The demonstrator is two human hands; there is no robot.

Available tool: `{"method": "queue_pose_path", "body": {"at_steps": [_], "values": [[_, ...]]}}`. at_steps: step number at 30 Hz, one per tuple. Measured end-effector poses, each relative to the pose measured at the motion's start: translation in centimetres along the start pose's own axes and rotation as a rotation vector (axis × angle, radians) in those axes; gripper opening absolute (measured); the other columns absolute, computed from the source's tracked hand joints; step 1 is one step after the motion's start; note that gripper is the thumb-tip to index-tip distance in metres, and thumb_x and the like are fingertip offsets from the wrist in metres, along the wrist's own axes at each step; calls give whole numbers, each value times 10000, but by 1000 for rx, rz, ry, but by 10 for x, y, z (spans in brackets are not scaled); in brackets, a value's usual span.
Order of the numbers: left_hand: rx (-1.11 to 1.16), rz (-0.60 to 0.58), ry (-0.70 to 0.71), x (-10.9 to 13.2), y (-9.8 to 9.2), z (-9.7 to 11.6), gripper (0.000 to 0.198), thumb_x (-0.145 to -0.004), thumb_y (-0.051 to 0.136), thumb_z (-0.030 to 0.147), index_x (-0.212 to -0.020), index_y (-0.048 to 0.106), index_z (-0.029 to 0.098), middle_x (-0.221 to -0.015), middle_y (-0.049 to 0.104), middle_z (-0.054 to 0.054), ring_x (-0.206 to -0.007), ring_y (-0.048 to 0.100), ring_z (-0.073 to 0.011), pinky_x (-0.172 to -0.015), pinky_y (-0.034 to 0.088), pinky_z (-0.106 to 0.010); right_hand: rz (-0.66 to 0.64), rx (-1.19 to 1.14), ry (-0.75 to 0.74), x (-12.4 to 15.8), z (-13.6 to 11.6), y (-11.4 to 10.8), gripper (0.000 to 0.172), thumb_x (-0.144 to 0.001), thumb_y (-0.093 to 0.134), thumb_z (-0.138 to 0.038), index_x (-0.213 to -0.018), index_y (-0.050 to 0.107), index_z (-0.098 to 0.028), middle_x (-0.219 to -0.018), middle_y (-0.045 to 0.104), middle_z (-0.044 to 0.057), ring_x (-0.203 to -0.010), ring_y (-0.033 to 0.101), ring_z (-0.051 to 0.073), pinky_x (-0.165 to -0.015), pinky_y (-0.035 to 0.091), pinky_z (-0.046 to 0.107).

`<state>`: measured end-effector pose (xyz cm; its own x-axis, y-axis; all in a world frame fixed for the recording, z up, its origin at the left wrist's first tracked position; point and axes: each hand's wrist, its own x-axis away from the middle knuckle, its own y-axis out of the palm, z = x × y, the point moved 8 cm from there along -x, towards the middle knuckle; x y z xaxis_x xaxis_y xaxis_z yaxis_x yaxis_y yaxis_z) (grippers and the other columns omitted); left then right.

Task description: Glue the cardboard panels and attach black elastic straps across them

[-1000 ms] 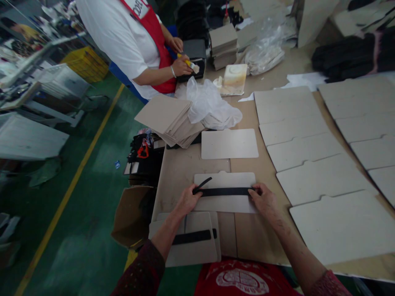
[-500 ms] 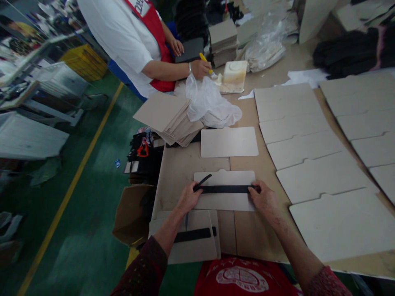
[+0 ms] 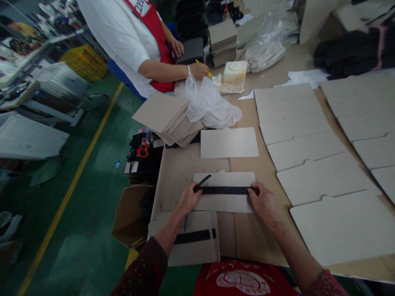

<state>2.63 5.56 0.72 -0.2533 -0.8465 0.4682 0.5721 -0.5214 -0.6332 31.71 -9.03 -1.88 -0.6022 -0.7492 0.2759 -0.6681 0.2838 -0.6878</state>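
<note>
A black strip (image 3: 226, 190) lies stretched straight across a pale cardboard panel (image 3: 225, 204) in front of me. My left hand (image 3: 189, 198) pinches the strip at the panel's left edge, and a loose tail of it sticks up to the right past the fingers. At the right edge my right hand (image 3: 262, 200) pinches the other end. Another blank panel (image 3: 229, 142) lies just beyond. Below my left forearm are overlapping panels (image 3: 197, 253) bearing a black strip (image 3: 193, 237); my arm partly covers them.
Rows of overlapping panels (image 3: 342, 230) cover the table's right side. At the back left stand a stack of cardboard sheets (image 3: 160, 113) and a crumpled plastic bag (image 3: 212, 105). A co-worker's hand (image 3: 200, 71) holds a yellow-handled brush. An open carton (image 3: 131, 218) sits beside the table's left edge.
My hands and the strip stay almost still, both ends held. The co-worker's hand with the yellow-handled brush has shifted slightly, and the handle is tilted lower.
</note>
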Motion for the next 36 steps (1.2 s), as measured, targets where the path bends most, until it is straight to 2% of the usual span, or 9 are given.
{"method": "queue_pose_path", "body": {"at_steps": [3, 5, 10, 15, 22, 29, 36], "values": [[18, 5, 6, 1, -1, 0, 197, -820, 621, 156, -999, 702, 158, -988, 746, -64, -974, 676, -229, -914, 479, -329, 29, 7, -44, 0, -2, -1, 277, -821, 536, -384, -990, 625, -184, -980, 675, 131, -887, 624, 255, -837, 472, 377], [33, 8, 18, 4, -3, 1, 208, -815, 621, 147, -1004, 708, 166, -996, 747, -53, -981, 674, -219, -925, 479, -321, 66, 30, -71, 0, -2, -2, 289, -809, 539, -396, -979, 617, -176, -1020, 641, 146, -887, 604, 259, -837, 474, 387], [72, -5, 68, 21, -13, 8, 177, -792, 628, 127, -925, 733, 181, -966, 739, -20, -931, 667, -180, -888, 490, -276, 121, 83, -131, -2, 2, -2, 272, -796, 538, -419, -940, 603, -197, -967, 597, 107, -844, 577, 247, -792, 482, 382], [97, -89, 90, 34, -17, 11, 202, -792, 626, 148, -938, 760, 186, -966, 737, -19, -904, 666, -177, -858, 499, -272, 123, 95, -152, -2, 5, 0, 280, -792, 524, -444, -915, 601, -204, -937, 584, 94, -802, 562, 239, -765, 480, 383], [-2, -75, 31, 19, -11, 0, 234, -816, 613, 138, -986, 757, 210, -1012, 761, -13, -979, 680, -178, -919, 484, -265, 103, 118, -132, -3, 7, 0, 326, -778, 520, -483, -927, 610, -207, -932, 589, 93, -789, 556, 243, -743, 472, 388], [-77, 3, -51, 3, -8, -14, 210, -786, 683, 172, -991, 726, 181, -990, 761, -48, -952, 686, -212, -868, 490, -285, 110, 102, -144, -4, 4, -2, 319, -754, 519, -483, -890, 605, -208, -913, 589, 94, -793, 563, 248, -766, 480, 401], [-105, 19, -33, -3, -5, -16, 179, -816, 664, 190, -987, 720, 194, -982, 754, -37, -959, 679, -200, -856, 479, -270, 118, 103, -157, -2, 1, -4, 329, -764, 518, -482, -900, 615, -199, -941, 599, 106, -828, 569, 256, -798, 482, 415]]}}
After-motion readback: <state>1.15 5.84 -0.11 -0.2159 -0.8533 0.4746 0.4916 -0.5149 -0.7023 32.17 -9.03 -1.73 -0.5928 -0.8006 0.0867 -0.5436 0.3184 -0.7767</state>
